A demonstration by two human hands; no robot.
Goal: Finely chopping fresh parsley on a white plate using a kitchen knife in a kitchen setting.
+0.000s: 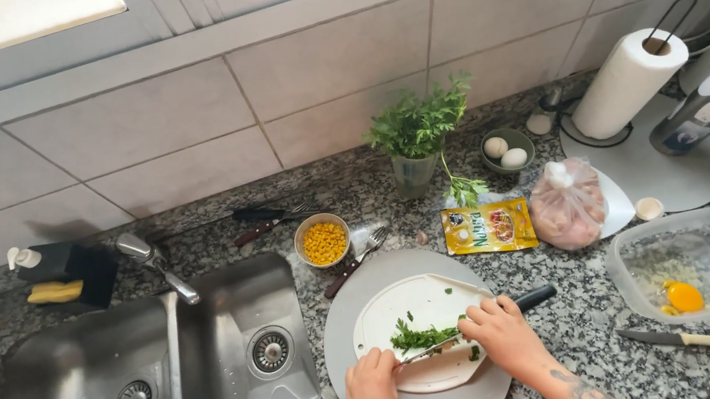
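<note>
My right hand (503,333) grips a black-handled knife (531,299) whose blade lies across the white cutting board (421,304). A small pile of chopped green herbs (418,337) sits on the board under the blade. My left hand (372,387) rests with curled fingers on the blade's tip at the board's near left edge. The board lies on a round grey mat (340,322) on the granite counter.
A double steel sink (148,377) is at the left. Behind the board: a bowl of corn (323,241), a fork (354,261), a cup of fresh herbs (414,140), a bowl with eggs (504,151), a yellow sachet (488,227), bagged meat (566,202). At right, a plastic container with an egg yolk (697,264), a small knife (685,338), a paper towel roll (626,83).
</note>
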